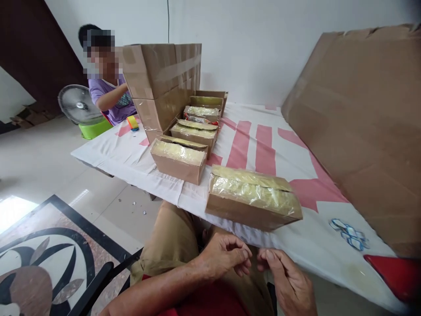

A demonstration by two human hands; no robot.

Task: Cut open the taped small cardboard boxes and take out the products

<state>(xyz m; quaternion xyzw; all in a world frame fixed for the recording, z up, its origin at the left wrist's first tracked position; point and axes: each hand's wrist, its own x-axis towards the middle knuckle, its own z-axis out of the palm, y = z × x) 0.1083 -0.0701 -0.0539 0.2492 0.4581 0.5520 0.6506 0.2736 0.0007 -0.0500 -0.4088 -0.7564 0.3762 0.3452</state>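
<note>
My left hand point(226, 256) and right hand point(289, 281) curl together, contents unclear to me; near box point(253, 197), perched at the table point(315, 245) edge, could topple.

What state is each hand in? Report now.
Left hand: fingers curled shut, nothing visibly held.
Right hand: fingertips pinched shut, contents cannot be told.

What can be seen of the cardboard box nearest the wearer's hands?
The nearest cardboard box is oblong and brown, its top covered with crinkled, glossy yellowish film. It lies flat, at a slant, by the near edge of the white-and-red table cover, apart from the other boxes. Neither the left hand nor the right hand touches it.
</note>
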